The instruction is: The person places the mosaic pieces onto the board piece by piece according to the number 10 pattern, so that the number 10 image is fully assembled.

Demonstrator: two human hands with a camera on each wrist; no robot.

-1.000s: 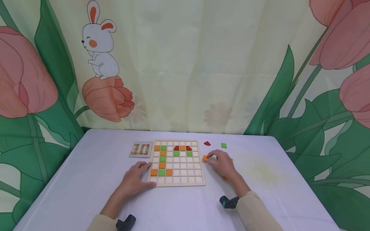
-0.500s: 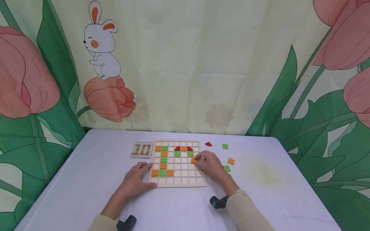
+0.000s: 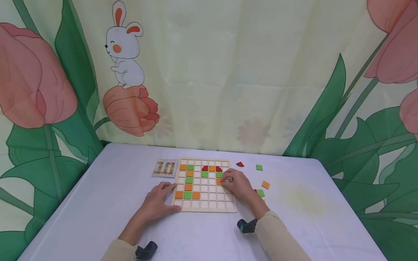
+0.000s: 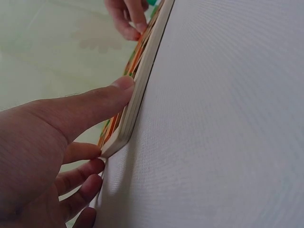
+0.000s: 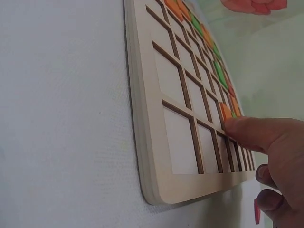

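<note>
A wooden grid board (image 3: 209, 210) lies on the white table, several of its cells filled with orange, green and red tiles. My left hand (image 3: 158, 203) rests at its near left corner. The thumb (image 4: 124, 82) touches the near frame, and the loosely spread fingers meet the left side. Over the board's right part, my right hand (image 3: 237, 185) pinches an orange square tile (image 3: 218, 181) at a cell just below a green tile (image 3: 219, 175). In the right wrist view the thumb (image 5: 237, 126) is on that orange tile (image 5: 226, 111); the index fingertip is hidden there.
A printed pattern card (image 3: 164, 168) lies left of the board. To the right are a red quarter-round piece (image 3: 240, 164), a green tile (image 3: 259, 167), an orange tile (image 3: 266, 185) and another green tile (image 3: 260, 193), with more pieces partly behind the right forearm. A patterned curtain (image 3: 209, 90) hangs behind the table.
My right hand has carried the orange tile leftward from beside the board to a cell in its right part. My left hand has stayed at the corner; the head view has shifted slightly.
</note>
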